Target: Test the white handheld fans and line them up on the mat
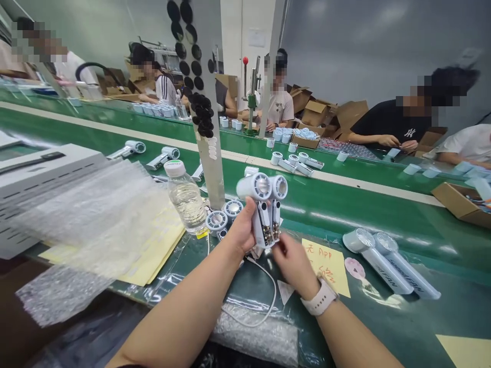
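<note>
My left hand (244, 228) is wrapped round two light-blue handheld fans (262, 225), held upright side by side above the bench. Their handles are open at the front and show circuit boards and wiring. My right hand (293, 263), with a white watch on the wrist, has its fingers curled at the lower end of the handles. What those fingertips grip is hidden. Just left of my left hand stand two more fans (217, 221) with round grilles facing up. A white cable (274, 291) loops on the bench below my hands.
A water bottle (186, 197) stands by a metal post (210, 168). Two finished-looking fans (387, 263) lie right, beside a yellow handwritten note (326, 260). Bubble wrap (95, 204) covers yellow sheets at left. A green conveyor (345, 189) carries fan parts; several people work beyond it.
</note>
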Motion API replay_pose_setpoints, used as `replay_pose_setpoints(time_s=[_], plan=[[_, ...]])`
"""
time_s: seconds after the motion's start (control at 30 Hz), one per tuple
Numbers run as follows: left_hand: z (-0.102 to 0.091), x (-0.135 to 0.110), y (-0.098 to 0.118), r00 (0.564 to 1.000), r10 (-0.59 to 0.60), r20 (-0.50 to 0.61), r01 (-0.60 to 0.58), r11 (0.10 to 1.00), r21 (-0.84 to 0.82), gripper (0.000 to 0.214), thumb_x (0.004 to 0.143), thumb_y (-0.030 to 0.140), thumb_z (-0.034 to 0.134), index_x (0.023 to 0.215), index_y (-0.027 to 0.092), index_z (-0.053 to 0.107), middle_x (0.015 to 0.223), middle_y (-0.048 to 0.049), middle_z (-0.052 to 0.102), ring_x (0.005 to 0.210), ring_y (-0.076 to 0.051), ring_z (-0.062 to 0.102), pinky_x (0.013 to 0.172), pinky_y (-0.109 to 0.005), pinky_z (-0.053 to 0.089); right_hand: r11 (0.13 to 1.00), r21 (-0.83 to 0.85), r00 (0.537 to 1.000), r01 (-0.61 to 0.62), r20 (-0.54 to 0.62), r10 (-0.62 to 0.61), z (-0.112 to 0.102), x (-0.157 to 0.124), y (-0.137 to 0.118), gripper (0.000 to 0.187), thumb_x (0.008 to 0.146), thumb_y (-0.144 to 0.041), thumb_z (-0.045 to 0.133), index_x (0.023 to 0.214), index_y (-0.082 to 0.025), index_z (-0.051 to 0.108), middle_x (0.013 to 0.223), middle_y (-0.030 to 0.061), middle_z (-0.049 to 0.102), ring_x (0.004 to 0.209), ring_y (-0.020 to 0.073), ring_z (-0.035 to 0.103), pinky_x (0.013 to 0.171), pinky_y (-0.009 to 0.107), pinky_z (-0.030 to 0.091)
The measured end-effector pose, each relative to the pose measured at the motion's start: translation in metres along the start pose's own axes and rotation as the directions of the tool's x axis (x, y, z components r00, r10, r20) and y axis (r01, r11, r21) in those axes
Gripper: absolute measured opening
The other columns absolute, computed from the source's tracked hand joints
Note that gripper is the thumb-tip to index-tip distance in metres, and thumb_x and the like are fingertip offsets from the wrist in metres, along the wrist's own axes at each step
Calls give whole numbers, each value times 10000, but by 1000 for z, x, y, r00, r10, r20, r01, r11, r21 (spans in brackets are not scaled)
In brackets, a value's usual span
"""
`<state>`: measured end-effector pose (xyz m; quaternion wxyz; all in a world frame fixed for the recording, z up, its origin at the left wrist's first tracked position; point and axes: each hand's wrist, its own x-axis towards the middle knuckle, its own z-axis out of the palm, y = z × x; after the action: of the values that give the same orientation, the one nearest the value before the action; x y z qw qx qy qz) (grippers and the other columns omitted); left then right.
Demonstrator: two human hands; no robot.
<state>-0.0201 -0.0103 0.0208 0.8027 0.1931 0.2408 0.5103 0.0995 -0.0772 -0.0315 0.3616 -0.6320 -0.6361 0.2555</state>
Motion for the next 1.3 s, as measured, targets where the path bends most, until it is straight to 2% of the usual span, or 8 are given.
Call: replay_pose_setpoints(time_s=[0.1,0.23,0.33,0.47,0.73,1.0,1.1,1.3], plan=[[4,-6,11,994,47,103,-43,998,-44,555,755,705,659,773,151,678,928,-117,748,974,-289,718,810,-378,591,995,-99,991,26,130,-13,18,-8,-13,155,749,-151,672,890,-212,648,948,92,693,812,260,631,693,345,446],[9,-14,16,977,101,187,-90,994,-66,640,658,804,658,735,168,649,1047,-135,732,1120,-341,670,850,-410,591,994,-108,972,20,235,6,15,-10,-16,114,782,-95,619,812,-204,606,958,103,679,838,266,620,736,375,444],[9,-16,16,965,118,233,-111,993,-43,666,599,836,663,675,177,605,1043,-135,727,1127,-354,663,829,-409,597,965,219,922,-144,385,50,-6,-7,-10,124,827,-215,630,755,-221,530,733,14,627,702,201,585,670,326,447],[7,-16,15,967,123,225,-113,992,-56,663,615,833,649,631,175,572,1066,-126,722,1111,-341,670,797,-391,605,770,558,886,-309,463,19,-28,-5,-12,284,826,-479,675,877,-208,607,617,-48,538,555,138,502,542,264,399],[8,-11,12,982,136,128,-130,990,-53,674,638,837,623,604,165,571,1049,-117,721,1077,-319,684,803,-391,608,694,685,967,-221,248,63,-20,-10,-22,497,781,-693,659,705,-208,578,591,-19,576,558,135,531,570,275,459],[9,-11,7,981,181,67,-184,982,44,675,696,843,558,597,175,565,1009,-102,718,1048,-290,686,798,-355,587,614,756,973,-228,164,159,-9,-14,-26,508,766,-704,676,711,-216,545,457,-64,510,432,119,492,480,255,409],[6,-11,0,962,236,139,-252,961,113,657,623,827,652,616,172,602,1020,-116,723,986,-284,691,730,-323,573,553,798,964,-238,123,237,-2,-15,-27,526,774,-722,651,687,-228,496,443,-80,465,388,109,448,437,249,355],[-1,-4,-1,938,273,215,-297,951,84,652,557,797,736,726,171,671,1012,-93,737,886,-262,709,694,-317,571,753,648,993,-115,67,94,-11,-12,-20,482,864,-668,577,706,-213,578,661,7,613,669,175,584,676,310,478]])
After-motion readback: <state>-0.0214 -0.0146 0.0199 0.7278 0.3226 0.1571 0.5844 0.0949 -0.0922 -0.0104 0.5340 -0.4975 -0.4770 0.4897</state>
